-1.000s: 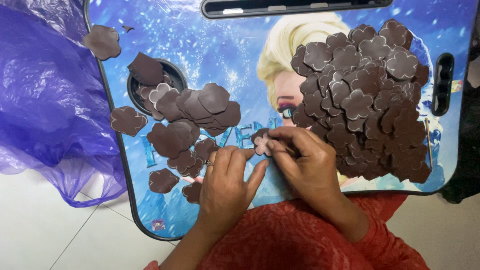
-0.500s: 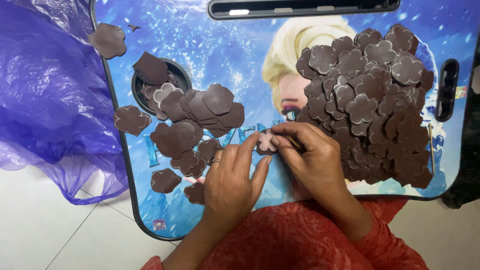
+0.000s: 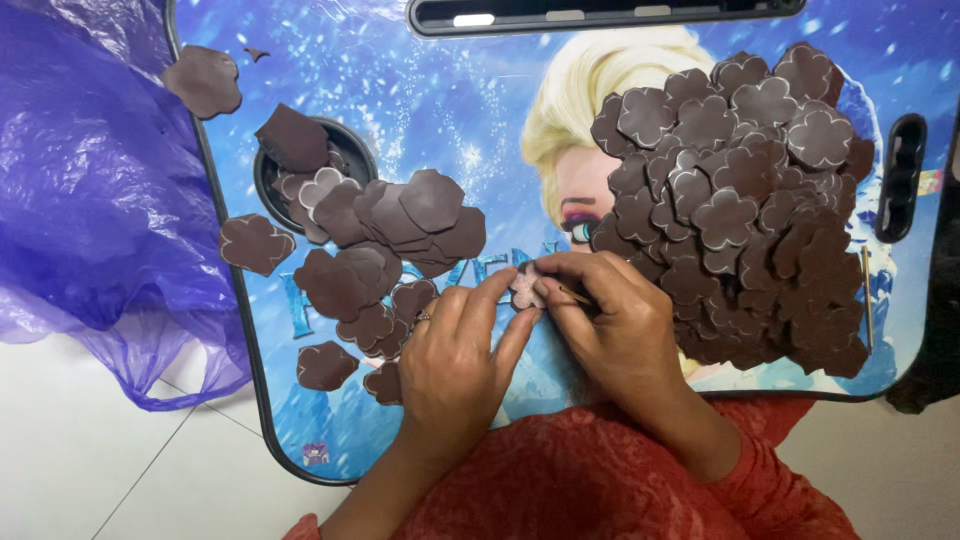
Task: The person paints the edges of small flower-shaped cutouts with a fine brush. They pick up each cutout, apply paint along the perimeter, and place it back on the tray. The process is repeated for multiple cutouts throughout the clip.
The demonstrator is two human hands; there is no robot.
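White floor tiles and a purple plastic bag (image 3: 80, 190) lie left of the blue lap tray (image 3: 440, 90). Since earlier, nothing has shifted: left hand (image 3: 455, 365) and right hand (image 3: 620, 335) still pinch one small brown flower cutout (image 3: 524, 287), pale-edged, at the tray's middle, between two brown piles.

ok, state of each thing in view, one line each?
left hand: pinching the small flower piece, ring on one finger
right hand: on the same piece, a thin stick under its fingers
small flower piece: held between both hands, pale side up
right pile of brown pieces: heaped, overlapping
left pile: spread loosely, some in the round cup recess
purple plastic bag: crumpled, off the tray
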